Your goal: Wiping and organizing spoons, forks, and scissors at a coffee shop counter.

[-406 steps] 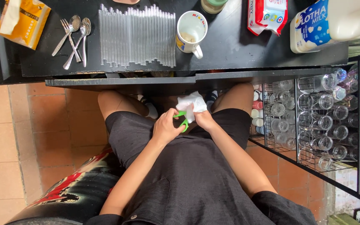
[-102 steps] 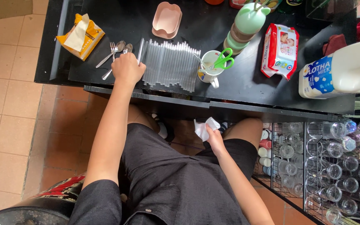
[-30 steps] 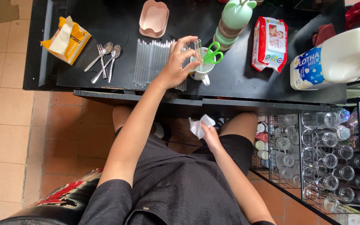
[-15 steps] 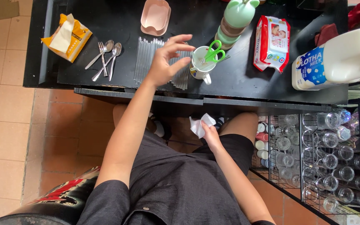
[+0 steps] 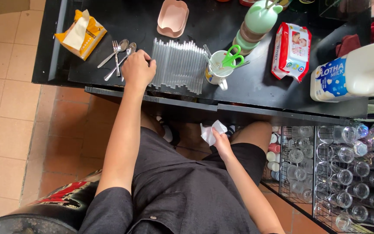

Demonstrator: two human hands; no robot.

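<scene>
My left hand [image 5: 137, 69] rests on the black counter [image 5: 256, 89], fingers curled at the left end of a row of several clear plastic straws [image 5: 179, 65]; whether it grips one I cannot tell. My right hand [image 5: 220, 141] is down over my lap, closed on a crumpled white tissue [image 5: 209, 131]. A white mug [image 5: 216, 67] to the right of the straws holds green-handled scissors [image 5: 231, 56] and a clear straw. Forks and spoons [image 5: 118, 53] lie just left of my left hand.
A yellow tissue pack [image 5: 81, 34], a pink dish [image 5: 173, 17], stacked green and brown cups [image 5: 256, 26], a wet-wipes pack [image 5: 291, 50] and a white jug [image 5: 356, 73] sit on the counter. A wire rack of glass cups [image 5: 338, 173] stands lower right.
My left hand has moved from beside the mug leftward to the left end of the straw row. The right hand stays in my lap with the tissue.
</scene>
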